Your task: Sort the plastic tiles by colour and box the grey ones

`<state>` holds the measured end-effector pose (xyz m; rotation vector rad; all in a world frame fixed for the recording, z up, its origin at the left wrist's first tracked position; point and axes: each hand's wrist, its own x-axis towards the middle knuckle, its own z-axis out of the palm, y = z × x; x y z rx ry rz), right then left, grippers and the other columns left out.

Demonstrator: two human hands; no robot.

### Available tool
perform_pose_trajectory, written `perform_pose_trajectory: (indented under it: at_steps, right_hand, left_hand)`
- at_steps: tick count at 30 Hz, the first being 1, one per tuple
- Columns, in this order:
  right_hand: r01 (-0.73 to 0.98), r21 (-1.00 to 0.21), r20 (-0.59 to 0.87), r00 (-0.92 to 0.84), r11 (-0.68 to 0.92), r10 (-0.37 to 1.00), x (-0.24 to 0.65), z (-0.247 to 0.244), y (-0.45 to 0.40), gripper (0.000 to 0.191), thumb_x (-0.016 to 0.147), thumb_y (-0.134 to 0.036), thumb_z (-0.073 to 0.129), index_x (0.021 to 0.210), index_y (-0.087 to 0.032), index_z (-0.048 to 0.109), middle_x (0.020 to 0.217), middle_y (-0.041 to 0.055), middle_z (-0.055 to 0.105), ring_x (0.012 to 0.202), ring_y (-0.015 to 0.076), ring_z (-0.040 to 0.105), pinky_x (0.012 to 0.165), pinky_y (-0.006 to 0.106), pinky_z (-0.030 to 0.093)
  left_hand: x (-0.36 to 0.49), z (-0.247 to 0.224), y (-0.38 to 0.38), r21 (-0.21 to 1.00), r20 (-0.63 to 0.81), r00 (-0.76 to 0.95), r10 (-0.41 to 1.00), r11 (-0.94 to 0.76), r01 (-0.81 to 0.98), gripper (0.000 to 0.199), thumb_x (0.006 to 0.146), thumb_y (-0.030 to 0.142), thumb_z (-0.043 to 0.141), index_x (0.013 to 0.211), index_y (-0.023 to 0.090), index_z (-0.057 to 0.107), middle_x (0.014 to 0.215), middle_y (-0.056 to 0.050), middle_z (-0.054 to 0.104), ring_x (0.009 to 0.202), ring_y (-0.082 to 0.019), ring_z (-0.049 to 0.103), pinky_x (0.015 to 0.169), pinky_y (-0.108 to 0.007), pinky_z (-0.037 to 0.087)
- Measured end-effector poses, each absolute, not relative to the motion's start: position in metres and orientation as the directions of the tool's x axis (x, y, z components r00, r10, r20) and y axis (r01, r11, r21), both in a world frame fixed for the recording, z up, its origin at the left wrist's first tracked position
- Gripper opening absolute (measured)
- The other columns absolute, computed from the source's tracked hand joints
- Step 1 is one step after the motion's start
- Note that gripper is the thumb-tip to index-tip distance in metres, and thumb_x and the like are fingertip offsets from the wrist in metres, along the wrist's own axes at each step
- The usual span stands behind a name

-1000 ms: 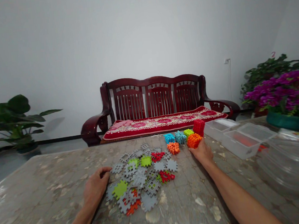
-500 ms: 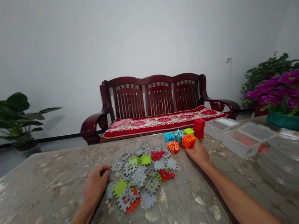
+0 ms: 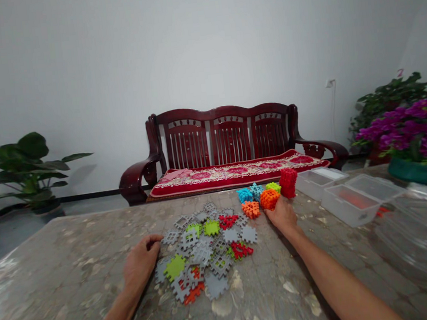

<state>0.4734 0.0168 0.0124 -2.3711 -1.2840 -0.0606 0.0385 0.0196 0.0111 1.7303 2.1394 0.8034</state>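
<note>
A loose pile of flat, notched plastic pieces, mostly grey [image 3: 201, 253] with some green [image 3: 175, 267], red [image 3: 241, 249] and orange ones, lies mid-table. At the pile's left edge rests my left hand [image 3: 143, 259], fingers curled together; whether anything small is between them is hidden. My right hand [image 3: 282, 215] has its fingers on a round orange shape [image 3: 269, 199] standing on the table. Around it are another orange shape [image 3: 250, 209], two blue ones [image 3: 245, 195], a green one [image 3: 273, 187] and a taller red one [image 3: 288, 182].
Clear plastic boxes [image 3: 351, 205] stand on the right, with a transparent lidded container [image 3: 424, 239] nearer me. Purple flowers in a teal pot [image 3: 420, 171] are at the far right. Behind the table [image 3: 74, 256] is a wooden bench [image 3: 227, 112].
The whole view has shifted slightly, so things appear a little further right. Both hands keep about the same places relative to the pile and the shapes.
</note>
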Motion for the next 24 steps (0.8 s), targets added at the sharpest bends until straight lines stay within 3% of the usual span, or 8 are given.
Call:
perform_pose_trajectory:
  at_steps: [16,24]
  right_hand:
    - [0.82,-0.363,0.262,0.546,-0.443,0.796,0.4759,0.0132,0.0197,0.048,0.088,-0.041,0.063,0.125,-0.012,0.056,0.116,0.019,0.07,0.112,0.0326,0.067,0.088,0.037,0.052]
    - [0.789,-0.423,0.265,0.577,-0.445,0.773,0.4806,0.0101,0.0206,0.059,0.079,-0.046,0.074,0.125,-0.014,0.055,0.121,0.0183,0.067,0.115,0.0328,0.065,0.089,0.036,0.052]
  left_hand:
    - [0.0374,0.0087,0.0202,0.577,0.126,-0.258,0.958,0.141,0.805,0.03,0.086,0.03,0.052,0.102,0.025,0.076,0.092,-0.003,0.079,0.083,-0.021,0.071,0.066,-0.026,0.048]
    - [0.0369,0.0089,0.0206,0.566,0.128,-0.237,0.963,0.125,0.815,0.031,0.087,0.03,0.051,0.104,0.024,0.076,0.093,-0.002,0.079,0.085,-0.02,0.072,0.068,-0.024,0.048]
